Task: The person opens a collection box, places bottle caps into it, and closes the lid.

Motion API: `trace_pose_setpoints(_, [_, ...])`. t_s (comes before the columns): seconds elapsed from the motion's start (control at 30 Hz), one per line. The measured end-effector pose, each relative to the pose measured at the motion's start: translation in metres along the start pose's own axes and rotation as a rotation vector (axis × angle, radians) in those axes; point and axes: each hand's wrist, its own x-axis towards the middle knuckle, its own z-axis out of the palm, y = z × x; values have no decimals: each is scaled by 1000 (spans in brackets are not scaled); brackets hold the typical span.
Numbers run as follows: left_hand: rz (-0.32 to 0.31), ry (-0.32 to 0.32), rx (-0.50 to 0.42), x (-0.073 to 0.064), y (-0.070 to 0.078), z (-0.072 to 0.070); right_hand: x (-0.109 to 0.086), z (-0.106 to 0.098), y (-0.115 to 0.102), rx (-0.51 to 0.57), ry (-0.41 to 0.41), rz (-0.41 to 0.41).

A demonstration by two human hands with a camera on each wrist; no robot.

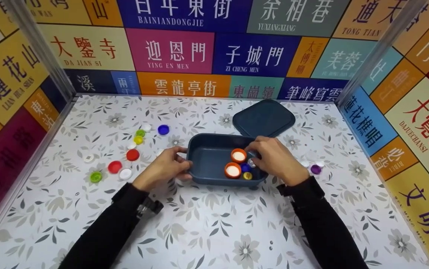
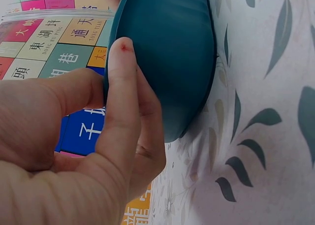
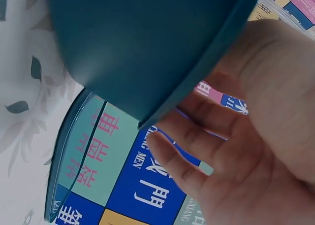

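A dark blue rectangular box [image 1: 208, 158] stands uncovered on the table. My left hand [image 1: 167, 162] pinches its left wall, the thumb over the rim and fingers outside. My right hand [image 1: 276, 157] reaches over the right end, thumb and index finger apart inside the box; its outer wall [image 3: 133, 48] hides the fingertips in the right wrist view. Near the thumb is a small clear cap [image 1: 251, 162]; I cannot tell whether it is held. Two orange caps with white insides, the upper one [image 1: 238, 155] and the lower one [image 1: 232, 170], lie beside a blue cap [image 1: 245, 167] and a yellow cap [image 1: 247, 175].
The box's lid [image 1: 264, 117] lies flat behind it. Left of the box are scattered several caps, among them a red cap [image 1: 115, 167], a green cap [image 1: 96, 176] and a blue cap [image 1: 163, 129]. A purple cap [image 1: 316, 169] lies right of my right hand. Printed panels enclose the table.
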Motion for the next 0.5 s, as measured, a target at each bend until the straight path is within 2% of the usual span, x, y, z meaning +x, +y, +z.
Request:
trace_pose_setpoints(0.23, [3,3,14,1,-1,1,-8,-12,9,27,97,15])
trace_pose_setpoints(0.5, [-13,10,20,1,0,1,-25,-27,33,84,155,108])
